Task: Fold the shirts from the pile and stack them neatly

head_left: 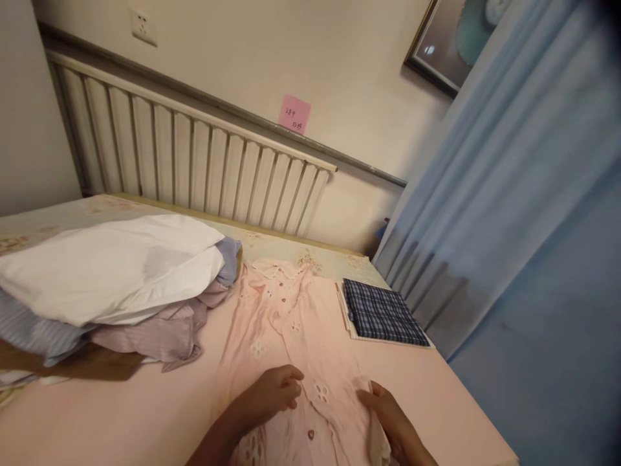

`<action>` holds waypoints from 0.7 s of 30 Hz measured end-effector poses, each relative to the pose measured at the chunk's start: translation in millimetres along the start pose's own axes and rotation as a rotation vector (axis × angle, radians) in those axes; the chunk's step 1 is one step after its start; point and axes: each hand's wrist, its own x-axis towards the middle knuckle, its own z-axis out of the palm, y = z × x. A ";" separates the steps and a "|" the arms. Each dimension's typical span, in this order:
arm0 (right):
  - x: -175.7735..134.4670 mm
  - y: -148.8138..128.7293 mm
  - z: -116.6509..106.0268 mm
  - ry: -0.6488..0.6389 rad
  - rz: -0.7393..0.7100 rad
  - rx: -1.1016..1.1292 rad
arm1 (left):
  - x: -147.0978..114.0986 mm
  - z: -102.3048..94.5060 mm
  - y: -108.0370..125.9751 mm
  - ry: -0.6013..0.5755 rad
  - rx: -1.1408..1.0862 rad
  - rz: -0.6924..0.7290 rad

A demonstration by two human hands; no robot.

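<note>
A pale pink button-up blouse [310, 349] with a collar and cut-out flower patterns lies spread, front up, on the pink surface. My left hand [274, 396] is over the middle of its front, fingers loosely curled and no cloth visible in them. At the blouse's right side, my right hand [391, 417] pinches the edge of the fabric, probably a sleeve, between thumb and fingers. The blouse's lower end runs out of view at the bottom.
Left of the blouse is a heap of clothes, with a white garment [121, 265] on top. A folded dark plaid garment [383, 312] lies to the right. Behind stand a radiator [194, 152] and the wall; a blue curtain [466, 213] hangs at right.
</note>
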 end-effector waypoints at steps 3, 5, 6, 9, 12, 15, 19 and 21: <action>-7.9 -4.9 -3.8 -0.064 -0.007 -0.063 | 1.7 -1.1 -2.8 0.007 -0.015 -0.007; -11.2 -7.9 -8.8 -0.082 -0.019 -0.145 | 4.0 -1.7 -6.3 0.016 -0.025 -0.014; -12.2 -8.6 -11.8 -0.083 -0.034 -0.191 | 5.2 -2.0 -8.2 0.018 -0.030 -0.012; -13.6 -7.6 -20.4 -0.062 -0.098 -0.283 | 8.0 -2.5 -12.4 0.021 -0.035 -0.006; -17.4 -8.4 -21.8 -0.127 -0.061 -0.163 | 8.8 -2.2 -12.9 0.022 -0.038 -0.010; -26.8 -18.2 -11.4 -0.210 0.060 0.099 | 8.7 -1.4 -11.4 0.017 -0.032 -0.028; -37.9 -33.9 7.8 -0.246 0.078 0.251 | 10.1 -1.2 -11.1 0.020 -0.036 -0.034; -38.7 -33.4 11.3 -0.223 0.049 0.203 | 10.9 -1.7 -11.1 0.018 -0.046 -0.047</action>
